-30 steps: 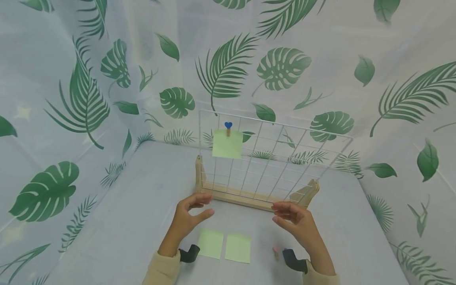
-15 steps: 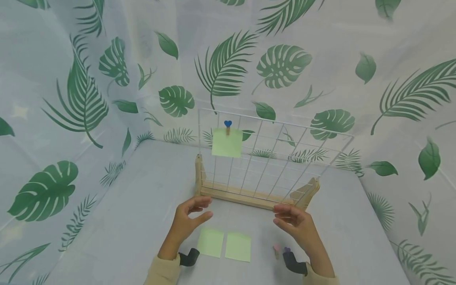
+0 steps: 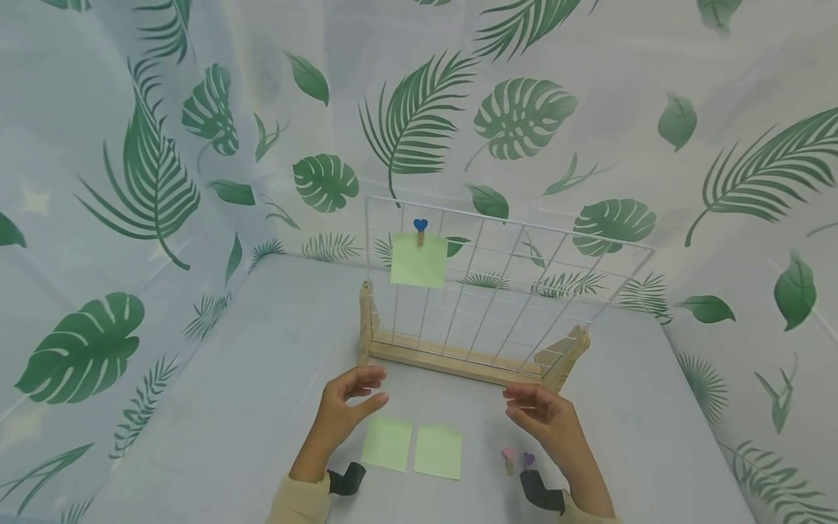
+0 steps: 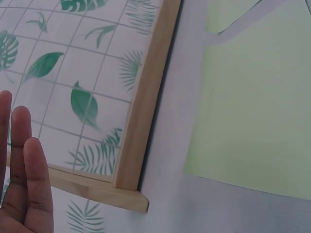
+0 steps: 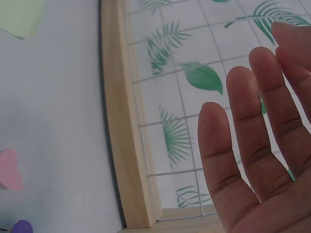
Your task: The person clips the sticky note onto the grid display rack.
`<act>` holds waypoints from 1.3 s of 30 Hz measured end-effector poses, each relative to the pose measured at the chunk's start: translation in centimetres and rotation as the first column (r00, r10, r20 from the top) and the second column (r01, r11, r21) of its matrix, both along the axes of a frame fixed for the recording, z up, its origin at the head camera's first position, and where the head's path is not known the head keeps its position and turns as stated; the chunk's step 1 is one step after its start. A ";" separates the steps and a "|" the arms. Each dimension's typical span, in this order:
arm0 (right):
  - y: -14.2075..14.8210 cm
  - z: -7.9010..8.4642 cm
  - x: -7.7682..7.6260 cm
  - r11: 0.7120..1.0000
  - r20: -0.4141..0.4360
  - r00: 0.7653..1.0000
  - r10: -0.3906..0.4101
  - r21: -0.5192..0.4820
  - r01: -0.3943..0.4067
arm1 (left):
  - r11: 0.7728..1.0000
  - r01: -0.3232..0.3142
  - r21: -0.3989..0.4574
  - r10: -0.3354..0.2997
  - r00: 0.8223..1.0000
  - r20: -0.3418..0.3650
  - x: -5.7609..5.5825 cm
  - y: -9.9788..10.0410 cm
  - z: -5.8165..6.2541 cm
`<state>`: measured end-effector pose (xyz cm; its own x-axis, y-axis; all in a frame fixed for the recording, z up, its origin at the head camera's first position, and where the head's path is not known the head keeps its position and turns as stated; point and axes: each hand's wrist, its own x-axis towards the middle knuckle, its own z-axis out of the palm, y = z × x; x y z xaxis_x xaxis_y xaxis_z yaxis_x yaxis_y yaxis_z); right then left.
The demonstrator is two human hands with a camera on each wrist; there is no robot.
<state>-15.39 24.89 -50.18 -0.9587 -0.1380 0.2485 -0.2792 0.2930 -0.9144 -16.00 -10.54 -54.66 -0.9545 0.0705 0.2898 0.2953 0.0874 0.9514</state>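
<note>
My left hand hovers in front of the rack's left end, fingers relaxed and holding nothing. Opposite it, my right hand hangs loosely before the right end, also holding nothing. Between and below them, two light green sticky notes lie side by side on the table. A third green note hangs on the white wire grid, pinned by a wooden clothespin with a blue heart. Near my right wrist lie a pink heart clothespin and a purple heart one, the latter partly hidden by a black wrist mount.
The grid stands in a wooden base with wooden side supports. Leaf-printed curtains close off the back and both sides of the pale table. Black mounts sit at both wrists.
Both hands have stayed nearly still, sinking very slightly in the head view. The purple heart clothespin has come into sight beside the right wrist mount. The notes and rack are unchanged.
</note>
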 end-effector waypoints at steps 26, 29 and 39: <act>0.6 -2.2 0.9 0.991 0.165 0.979 -0.120 0.075 0.109 | 0.996 -0.070 0.047 0.053 0.953 0.297 1.6 0.1 -2.5; 0.7 -2.5 1.0 0.990 0.183 0.975 -0.126 0.085 0.112 | 0.997 -0.064 0.040 0.049 0.948 0.313 1.7 0.0 -2.9; 1.1 -3.7 1.6 0.989 0.175 0.975 -0.134 0.081 0.121 | 0.998 -0.064 -0.001 0.061 0.940 0.335 1.9 0.1 -3.7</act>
